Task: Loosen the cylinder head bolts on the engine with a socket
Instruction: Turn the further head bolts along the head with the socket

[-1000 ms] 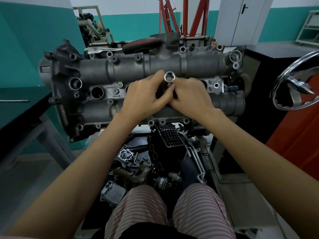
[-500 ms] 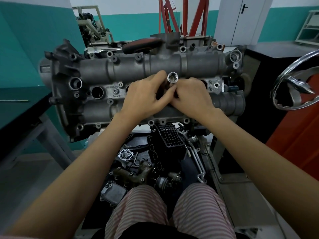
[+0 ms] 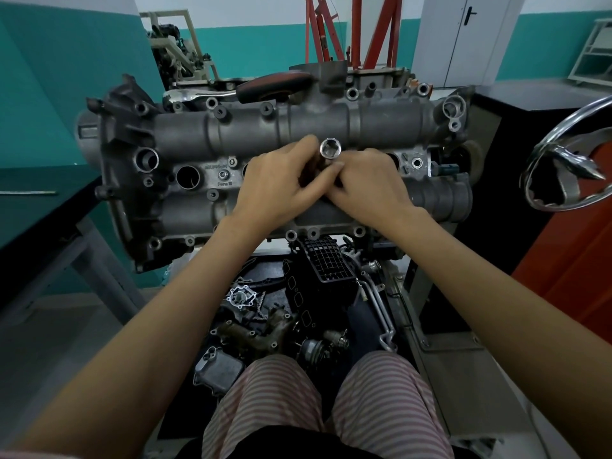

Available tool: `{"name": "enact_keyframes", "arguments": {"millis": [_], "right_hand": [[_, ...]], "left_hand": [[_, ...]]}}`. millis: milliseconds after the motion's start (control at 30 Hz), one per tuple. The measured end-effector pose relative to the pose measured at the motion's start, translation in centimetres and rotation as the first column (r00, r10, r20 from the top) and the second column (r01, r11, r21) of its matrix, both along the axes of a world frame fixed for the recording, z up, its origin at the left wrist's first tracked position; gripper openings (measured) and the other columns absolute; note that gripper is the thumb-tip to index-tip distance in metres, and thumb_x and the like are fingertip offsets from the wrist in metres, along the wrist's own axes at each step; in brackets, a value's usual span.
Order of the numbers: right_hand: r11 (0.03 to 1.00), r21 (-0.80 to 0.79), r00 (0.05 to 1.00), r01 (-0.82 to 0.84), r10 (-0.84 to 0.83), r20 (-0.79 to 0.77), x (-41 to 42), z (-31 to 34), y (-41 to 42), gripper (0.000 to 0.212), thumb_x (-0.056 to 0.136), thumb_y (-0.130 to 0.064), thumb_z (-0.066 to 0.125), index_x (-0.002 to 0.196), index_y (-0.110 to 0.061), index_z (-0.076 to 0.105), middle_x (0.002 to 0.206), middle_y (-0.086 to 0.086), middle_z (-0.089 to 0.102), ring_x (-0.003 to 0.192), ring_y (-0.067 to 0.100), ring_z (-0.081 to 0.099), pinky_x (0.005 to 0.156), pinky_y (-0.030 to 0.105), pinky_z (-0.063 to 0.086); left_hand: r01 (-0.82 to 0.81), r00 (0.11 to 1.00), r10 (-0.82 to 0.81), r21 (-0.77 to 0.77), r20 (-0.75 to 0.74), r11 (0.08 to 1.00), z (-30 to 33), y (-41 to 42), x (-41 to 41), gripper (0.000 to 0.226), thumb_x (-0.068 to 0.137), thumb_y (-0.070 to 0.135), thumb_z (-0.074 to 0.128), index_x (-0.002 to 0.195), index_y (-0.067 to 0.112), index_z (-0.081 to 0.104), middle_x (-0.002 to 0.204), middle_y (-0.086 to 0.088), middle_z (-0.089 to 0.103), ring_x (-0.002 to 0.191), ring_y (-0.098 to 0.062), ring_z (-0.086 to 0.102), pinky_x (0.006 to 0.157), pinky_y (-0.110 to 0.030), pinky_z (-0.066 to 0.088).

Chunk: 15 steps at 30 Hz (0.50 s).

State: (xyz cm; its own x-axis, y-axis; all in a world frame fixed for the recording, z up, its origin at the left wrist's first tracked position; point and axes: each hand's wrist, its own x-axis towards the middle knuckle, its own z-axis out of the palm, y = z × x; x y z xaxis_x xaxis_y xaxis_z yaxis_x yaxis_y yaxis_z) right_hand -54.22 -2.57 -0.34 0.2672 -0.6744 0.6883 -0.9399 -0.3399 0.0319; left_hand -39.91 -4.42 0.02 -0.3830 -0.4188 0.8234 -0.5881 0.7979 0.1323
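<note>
A grey cast cylinder head (image 3: pixel 205 134) lies across the view on a stand in front of me. At its middle a long chrome socket (image 3: pixel 330 148) stands with its open hex end facing me. My left hand (image 3: pixel 284 183) grips the socket's shaft from the left, fingers curled round it. My right hand (image 3: pixel 371 183) holds it from the right, thumb against the rim. The socket's lower end and the bolt under it are hidden by my fingers. Several small bolts sit along the head, one (image 3: pixel 224 175) left of my hands.
A ratchet with a red-and-black handle (image 3: pixel 275 86) lies on the head's far edge. A dark green bench (image 3: pixel 39 207) stands at left, a chrome steering wheel (image 3: pixel 569 160) at right. Loose engine parts (image 3: pixel 265 326) lie below the head, above my striped trousers.
Both hands have stayed on the socket. Its open end has shifted slightly right and tilted a little between the frames.
</note>
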Motion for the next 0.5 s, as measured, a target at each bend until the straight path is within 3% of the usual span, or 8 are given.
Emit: {"name": "enact_keyframes", "arguments": {"millis": [167,367,500], "right_hand": [[1.0,-0.028,0.997,-0.007,0.009,0.071,0.16,0.07,0.12,0.036,0.083,-0.035,0.045,0.102,-0.006,0.052,0.093,0.007,0.066,0.078,0.03,0.06,0.065,0.029,0.03],[0.999,0.019,0.994,-0.043,0.041,0.103,0.24,0.26,0.31,0.03,0.087,-0.036,0.05,0.086,-0.011,0.067,0.081,0.009,0.068,0.077,0.029,0.06,0.073,0.037,0.04],[1.0,-0.007,1.0,-0.011,0.011,0.009,0.08,0.0,0.03,0.031,0.09,-0.034,0.044,0.092,-0.009,0.061,0.089,0.007,0.066,0.077,0.027,0.058,0.069,0.03,0.032]], "left_hand": [[-0.015,1.0,0.016,-0.034,0.02,0.999,-0.13,0.05,-0.11,0.032,0.086,0.035,0.045,0.085,0.005,0.057,0.071,-0.001,0.058,0.057,-0.025,0.055,0.05,-0.026,0.033],[-0.026,1.0,0.026,0.051,0.001,0.998,-0.08,-0.42,0.09,0.05,0.086,0.051,0.043,0.065,0.009,0.06,0.047,0.013,0.035,0.047,-0.016,0.041,0.051,-0.026,0.024],[-0.015,1.0,0.015,0.023,0.014,1.0,-0.03,-0.22,-0.01,0.049,0.086,0.049,0.042,0.08,0.004,0.059,0.064,-0.001,0.058,0.058,-0.023,0.055,0.051,-0.035,0.041]]}}
